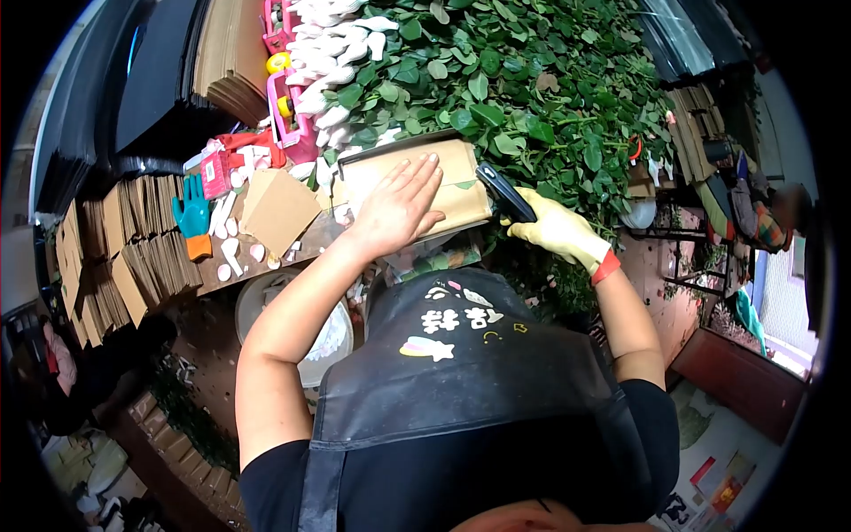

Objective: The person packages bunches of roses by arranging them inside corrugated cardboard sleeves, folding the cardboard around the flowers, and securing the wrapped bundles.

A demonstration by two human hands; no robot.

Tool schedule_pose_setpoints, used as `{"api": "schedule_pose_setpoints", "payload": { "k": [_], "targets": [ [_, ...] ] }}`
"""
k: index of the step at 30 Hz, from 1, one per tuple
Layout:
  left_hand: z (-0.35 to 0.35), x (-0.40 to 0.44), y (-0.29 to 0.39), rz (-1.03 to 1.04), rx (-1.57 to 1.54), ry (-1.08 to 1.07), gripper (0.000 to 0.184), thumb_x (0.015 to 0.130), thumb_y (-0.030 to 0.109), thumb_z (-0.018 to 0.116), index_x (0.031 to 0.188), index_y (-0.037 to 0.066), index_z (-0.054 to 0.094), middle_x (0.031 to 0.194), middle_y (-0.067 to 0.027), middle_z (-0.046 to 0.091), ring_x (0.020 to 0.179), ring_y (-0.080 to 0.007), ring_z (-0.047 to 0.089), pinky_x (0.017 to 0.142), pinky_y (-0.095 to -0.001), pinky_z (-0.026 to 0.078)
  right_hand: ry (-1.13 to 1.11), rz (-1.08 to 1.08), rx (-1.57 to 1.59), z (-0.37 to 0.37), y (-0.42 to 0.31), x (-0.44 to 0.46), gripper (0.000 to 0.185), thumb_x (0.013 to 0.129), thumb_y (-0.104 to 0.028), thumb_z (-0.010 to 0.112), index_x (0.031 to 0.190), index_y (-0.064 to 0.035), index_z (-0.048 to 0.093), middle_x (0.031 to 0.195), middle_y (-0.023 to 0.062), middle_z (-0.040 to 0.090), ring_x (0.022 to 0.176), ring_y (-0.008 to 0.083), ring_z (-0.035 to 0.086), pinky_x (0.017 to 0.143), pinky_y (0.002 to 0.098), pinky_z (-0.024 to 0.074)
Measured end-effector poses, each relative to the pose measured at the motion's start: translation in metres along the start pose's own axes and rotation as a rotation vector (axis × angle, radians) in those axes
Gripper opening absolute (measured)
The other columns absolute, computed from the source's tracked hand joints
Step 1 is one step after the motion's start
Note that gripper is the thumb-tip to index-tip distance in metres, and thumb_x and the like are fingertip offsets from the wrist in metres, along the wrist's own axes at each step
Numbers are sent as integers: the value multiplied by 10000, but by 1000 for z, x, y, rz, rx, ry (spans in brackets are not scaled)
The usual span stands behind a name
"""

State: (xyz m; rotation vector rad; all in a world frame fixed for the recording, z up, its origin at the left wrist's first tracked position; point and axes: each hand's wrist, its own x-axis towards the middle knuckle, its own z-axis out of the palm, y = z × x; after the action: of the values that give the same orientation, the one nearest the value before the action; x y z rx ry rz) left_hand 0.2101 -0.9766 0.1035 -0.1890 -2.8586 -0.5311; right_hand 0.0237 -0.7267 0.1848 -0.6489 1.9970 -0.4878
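Note:
My bare left hand [399, 204] lies flat, fingers stretched, on a sheet of brown paper [459, 211] within a dark-edged tray [390, 149] at the table's front edge. At the right end of that paper, my right hand [554, 229], in a pale yellow glove with a red cuff, grips a black stapler-like tool [505, 193]. The tool's tip reaches the paper's right edge. Behind both hands spreads a big heap of green leafy stems [532, 89].
White-wrapped bundles [328, 53] and pink tape dispensers [297, 124] stand behind left. Cardboard pieces [279, 213], a teal glove [192, 213] and cardboard stacks [151, 230] lie left. A white bucket [341, 355] is below the table edge. Another person [771, 217] is at the far right.

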Motion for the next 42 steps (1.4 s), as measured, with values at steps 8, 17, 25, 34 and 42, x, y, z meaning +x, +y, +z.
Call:
{"api": "schedule_pose_setpoints", "payload": {
  "k": [8,17,25,34,42],
  "targets": [
    [1,2,1,-1,53,-27,642,1027,401,601,1465,-60,516,1587,-264,460,1516,-383,403,1264,-500,292,84,150,-24,22,-13,3,558,998,-446,663,1414,-87,566,944,114,747,803,199,715,806,354,561],
    [-21,-20,81,-509,-1163,198,892,1008,351,695,1674,50,183,1672,-234,349,1564,-362,323,1288,-466,211,359,-110,-396,10,-70,-57,674,985,-410,658,1553,-109,452,1275,256,681,1172,398,679,1006,471,542],
    [-30,-80,67,-838,-1646,1082,291,1045,224,586,1235,9,535,1029,-119,636,957,-187,605,924,-410,528,-133,-614,217,60,-63,-35,379,1014,-280,657,1333,-75,669,1205,142,724,1156,277,678,1031,377,522],
    [61,-126,-79,-918,107,280,561,880,224,796,1352,14,576,1196,-231,626,1112,-406,650,958,-460,521,481,-345,392,-3,38,-8,448,1066,-236,572,1477,-59,578,1429,144,655,1265,239,645,1101,345,484],
    [9,-29,-10,-536,-238,732,261,1000,131,657,1221,-3,689,1045,-158,680,974,-318,665,858,-454,543,41,-347,731,36,7,-57,403,1083,-119,557,1471,-11,550,1203,102,719,1103,168,682,972,305,553]
  ]
}}
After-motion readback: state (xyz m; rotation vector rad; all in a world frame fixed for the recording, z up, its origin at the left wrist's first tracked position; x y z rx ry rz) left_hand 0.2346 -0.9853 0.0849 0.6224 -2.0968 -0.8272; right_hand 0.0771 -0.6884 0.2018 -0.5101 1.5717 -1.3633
